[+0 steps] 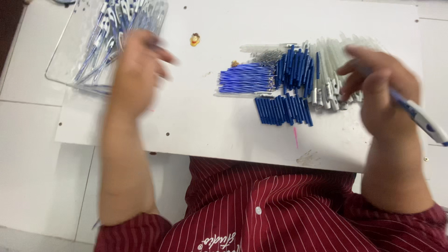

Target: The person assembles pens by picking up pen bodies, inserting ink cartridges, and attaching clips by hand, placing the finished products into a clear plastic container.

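My left hand (140, 65) is blurred and hovers at the edge of a clear tray (63, 46) full of assembled blue and white pens (116, 21); whether it holds anything I cannot tell. My right hand (380, 88) grips a blue and white pen (422, 119) that sticks out toward the right. It sits over the right end of piled pen parts: blue refills (245, 79), blue caps (294, 70), a second row of blue caps (282, 111) and clear barrels (331, 60).
Everything lies on a white board (196, 121) set on a white table (32, 154). A small yellow and brown object (194, 39) lies near the board's top middle. A pink mark (295, 136) shows near the front edge. My red striped shirt fills the bottom.
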